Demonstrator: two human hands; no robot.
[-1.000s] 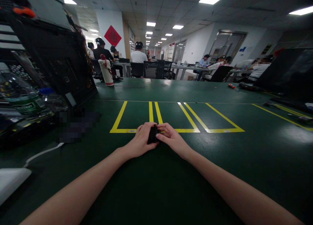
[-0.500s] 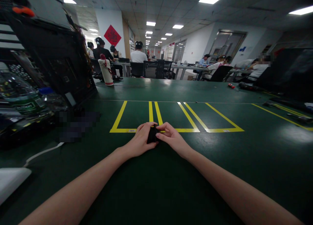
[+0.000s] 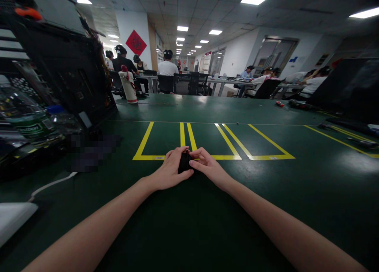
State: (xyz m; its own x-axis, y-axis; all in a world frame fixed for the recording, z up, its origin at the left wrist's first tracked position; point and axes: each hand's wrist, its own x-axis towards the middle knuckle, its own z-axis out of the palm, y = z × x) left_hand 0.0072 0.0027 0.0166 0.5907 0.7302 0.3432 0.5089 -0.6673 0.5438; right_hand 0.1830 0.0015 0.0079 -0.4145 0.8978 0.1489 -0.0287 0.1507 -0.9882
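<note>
Right now, well in from the bench's point(image 3: 189, 232) far edge, the left hand's point(image 3: 168, 170) grip is closed around a small black object point(image 3: 184, 162), and the right hand point(image 3: 211, 168) has thumb and fingertips pinched on its right side. Just beyond run yellow tape outlines point(image 3: 231, 140), and near that far edge, toward the left, stands a white cylinder point(image 3: 129, 88) with a red top.
</note>
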